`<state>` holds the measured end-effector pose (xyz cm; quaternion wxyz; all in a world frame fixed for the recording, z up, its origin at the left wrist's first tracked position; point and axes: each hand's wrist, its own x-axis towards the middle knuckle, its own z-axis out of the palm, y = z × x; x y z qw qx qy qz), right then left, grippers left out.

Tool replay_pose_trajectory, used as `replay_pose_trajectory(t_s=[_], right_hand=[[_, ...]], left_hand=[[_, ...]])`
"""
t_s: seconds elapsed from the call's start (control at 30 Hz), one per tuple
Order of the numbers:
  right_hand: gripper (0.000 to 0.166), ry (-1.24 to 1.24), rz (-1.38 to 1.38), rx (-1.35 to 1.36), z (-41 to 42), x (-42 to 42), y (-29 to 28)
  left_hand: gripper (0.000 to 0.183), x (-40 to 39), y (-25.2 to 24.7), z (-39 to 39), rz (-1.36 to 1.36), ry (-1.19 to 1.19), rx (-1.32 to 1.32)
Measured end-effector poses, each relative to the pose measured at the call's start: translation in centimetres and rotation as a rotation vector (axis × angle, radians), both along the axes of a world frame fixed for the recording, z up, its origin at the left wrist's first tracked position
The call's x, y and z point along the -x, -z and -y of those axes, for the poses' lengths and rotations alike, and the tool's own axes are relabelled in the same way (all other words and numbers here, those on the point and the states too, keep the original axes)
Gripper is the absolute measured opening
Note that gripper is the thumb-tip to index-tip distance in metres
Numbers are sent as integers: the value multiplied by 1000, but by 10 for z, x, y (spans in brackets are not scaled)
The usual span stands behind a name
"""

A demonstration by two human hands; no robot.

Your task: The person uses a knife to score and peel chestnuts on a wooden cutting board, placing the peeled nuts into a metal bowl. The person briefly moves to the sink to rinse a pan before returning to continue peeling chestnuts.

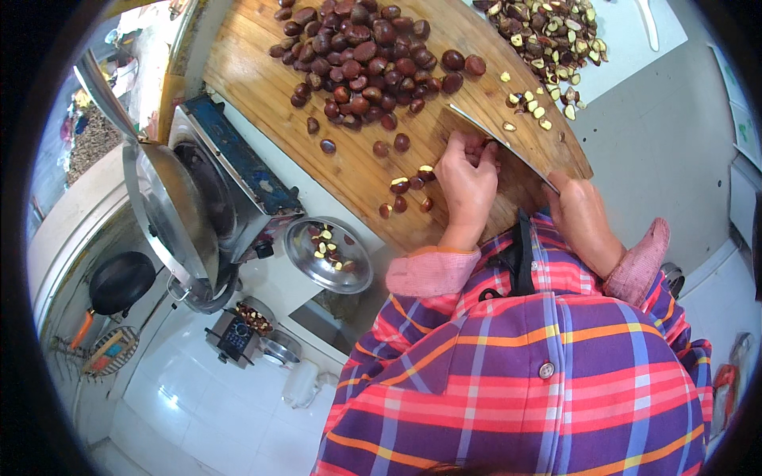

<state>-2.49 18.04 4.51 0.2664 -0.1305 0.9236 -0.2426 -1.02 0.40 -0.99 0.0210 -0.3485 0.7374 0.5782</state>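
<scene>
My right hand (580,217) grips a kitchen knife (518,153) by its handle end, which is hidden in the fist. The blade slants up and left across the wooden cutting board (351,160). Close beside the blade, my left hand (467,181) has its fingers bent around a chestnut (490,143), mostly covered by the fingertips. Left of that hand lie several chestnuts with cut, pale yellow faces (399,185). A large heap of whole brown chestnuts (363,59) fills the board's far part. Cut pieces (533,107) are scattered right of the blade.
Beyond the board's right edge is a heap of cut chestnuts (547,41) near a white handle-like object (649,27). A metal bowl (327,279) with cut pieces stands left of the board. Further left are a gas stove (238,154) and a large tilted wok (178,208).
</scene>
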Motion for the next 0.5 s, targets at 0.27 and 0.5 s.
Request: replay_pose_trajectory(t_s=[0.27, 0.5], right_hand=[[11, 19, 78, 100, -8, 1, -11], [13, 79, 69, 21, 7, -6, 5]], left_hand=[[14, 2, -3, 8, 29, 80, 75], [15, 1, 0, 0, -76, -36, -25]])
